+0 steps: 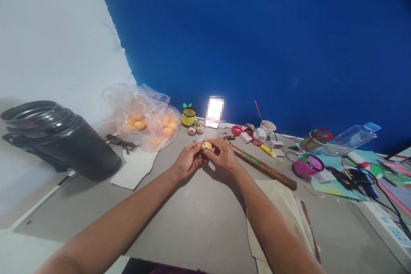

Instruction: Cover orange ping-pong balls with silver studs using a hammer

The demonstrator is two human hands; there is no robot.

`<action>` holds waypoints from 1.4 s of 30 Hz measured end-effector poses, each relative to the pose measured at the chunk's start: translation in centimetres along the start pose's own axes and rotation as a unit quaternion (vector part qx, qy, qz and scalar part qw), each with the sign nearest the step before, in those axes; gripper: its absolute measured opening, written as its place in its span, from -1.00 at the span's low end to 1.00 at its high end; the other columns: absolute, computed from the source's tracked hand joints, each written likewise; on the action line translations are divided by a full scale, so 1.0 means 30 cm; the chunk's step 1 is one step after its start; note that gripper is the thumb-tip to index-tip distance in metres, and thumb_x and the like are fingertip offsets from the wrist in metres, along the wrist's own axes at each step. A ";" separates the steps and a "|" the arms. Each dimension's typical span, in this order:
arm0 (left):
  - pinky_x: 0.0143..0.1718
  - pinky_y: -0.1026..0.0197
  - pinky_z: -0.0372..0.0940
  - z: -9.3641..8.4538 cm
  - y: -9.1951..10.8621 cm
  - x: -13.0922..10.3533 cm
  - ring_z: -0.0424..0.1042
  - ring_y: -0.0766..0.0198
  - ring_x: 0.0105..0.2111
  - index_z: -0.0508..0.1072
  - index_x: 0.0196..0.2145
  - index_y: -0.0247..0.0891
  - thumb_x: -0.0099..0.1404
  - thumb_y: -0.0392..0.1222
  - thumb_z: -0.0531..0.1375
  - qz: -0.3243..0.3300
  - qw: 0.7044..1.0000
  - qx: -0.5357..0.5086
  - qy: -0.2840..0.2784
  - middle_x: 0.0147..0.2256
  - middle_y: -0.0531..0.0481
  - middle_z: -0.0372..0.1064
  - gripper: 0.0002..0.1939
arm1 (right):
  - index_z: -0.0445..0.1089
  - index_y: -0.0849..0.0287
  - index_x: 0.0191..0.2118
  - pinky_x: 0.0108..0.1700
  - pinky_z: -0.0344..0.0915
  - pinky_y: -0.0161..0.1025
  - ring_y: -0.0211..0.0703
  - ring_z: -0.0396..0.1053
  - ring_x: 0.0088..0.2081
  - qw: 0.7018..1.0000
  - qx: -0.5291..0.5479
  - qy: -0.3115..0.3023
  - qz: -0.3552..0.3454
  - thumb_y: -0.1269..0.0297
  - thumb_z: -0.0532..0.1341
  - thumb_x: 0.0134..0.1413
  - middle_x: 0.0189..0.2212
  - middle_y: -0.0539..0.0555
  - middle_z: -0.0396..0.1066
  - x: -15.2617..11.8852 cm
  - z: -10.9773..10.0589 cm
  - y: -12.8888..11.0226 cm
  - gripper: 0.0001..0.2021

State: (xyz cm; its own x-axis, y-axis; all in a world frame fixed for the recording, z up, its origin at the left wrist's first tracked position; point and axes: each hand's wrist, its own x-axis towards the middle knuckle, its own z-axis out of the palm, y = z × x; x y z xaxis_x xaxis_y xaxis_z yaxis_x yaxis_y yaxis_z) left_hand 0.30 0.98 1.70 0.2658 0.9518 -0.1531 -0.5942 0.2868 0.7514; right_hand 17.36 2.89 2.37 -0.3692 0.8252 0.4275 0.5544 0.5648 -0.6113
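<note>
Grey table (192,218) against blue (257,43) and white walls (58,25). Left hand (189,159) and right hand (224,155), fingers closed together, pinch a yellowish ball (207,146) above mid-table. Lettering on the marker (267,151): illegible.

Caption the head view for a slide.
Left hand and right hand hold a small, round, yellow, speckled object over a grey table.

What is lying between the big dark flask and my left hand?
In the head view, white paper lies between the flask and the left hand, with bare table nearest the hand.
</note>
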 end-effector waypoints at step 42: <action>-0.57 0.35 0.35 0.013 0.003 -0.019 0.45 0.35 -0.57 0.44 -0.23 -0.32 0.21 -0.14 0.40 -0.004 0.998 0.063 0.018 -0.45 -0.02 0.47 -0.72 | 0.41 0.06 -0.10 -0.37 0.37 -0.25 -0.19 0.42 -0.35 0.906 0.397 -0.065 0.131 0.09 0.50 -0.12 -0.31 -0.02 0.48 -0.013 -0.010 0.027 -0.54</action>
State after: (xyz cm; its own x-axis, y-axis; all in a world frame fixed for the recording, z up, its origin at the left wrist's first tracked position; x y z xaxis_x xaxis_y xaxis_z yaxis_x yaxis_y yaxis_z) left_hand 0.39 0.41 2.10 0.2423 0.9532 -0.1809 -0.4915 0.2813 0.8242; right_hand 18.16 3.03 1.91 -0.4169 0.8968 0.1480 -0.0565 0.1369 -0.9890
